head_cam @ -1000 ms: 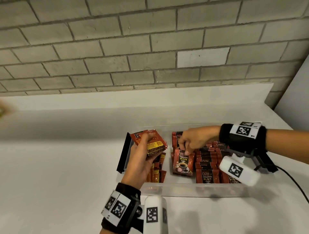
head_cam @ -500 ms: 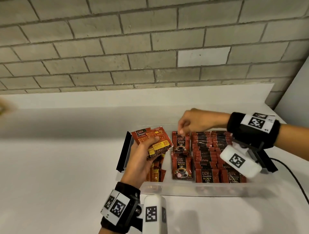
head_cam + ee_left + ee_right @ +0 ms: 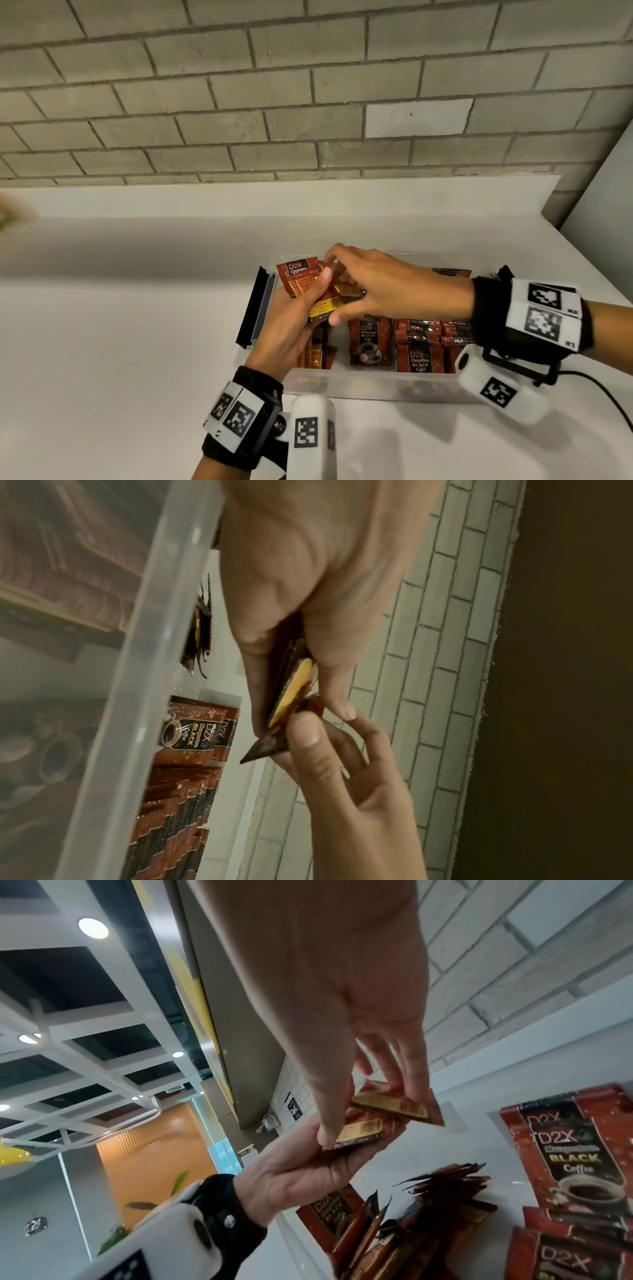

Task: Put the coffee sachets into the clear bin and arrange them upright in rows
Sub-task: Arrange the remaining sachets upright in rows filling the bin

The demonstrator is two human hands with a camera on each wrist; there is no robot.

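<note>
My left hand [image 3: 291, 318] grips a small stack of red coffee sachets [image 3: 301, 282] above the left end of the clear bin [image 3: 359, 385]. My right hand [image 3: 383, 284] reaches across from the right and pinches one sachet [image 3: 274, 744] of that stack between thumb and fingers; the right wrist view shows the same pinch on the sachet [image 3: 394, 1110]. Inside the bin, rows of sachets [image 3: 421, 346] stand upright on the right, one sachet [image 3: 368, 341] leans in the middle, and a few sachets [image 3: 317, 354] stand at the left under my left hand.
The bin sits on a white counter [image 3: 120, 342] against a grey brick wall [image 3: 274, 102]. A black lid clip [image 3: 253, 308] hangs at the bin's left end. A black cable [image 3: 613, 401] trails off to the right.
My right hand left the far row in the bin and swung left onto the stack in my left hand. The left hand rose slightly with its stack.
</note>
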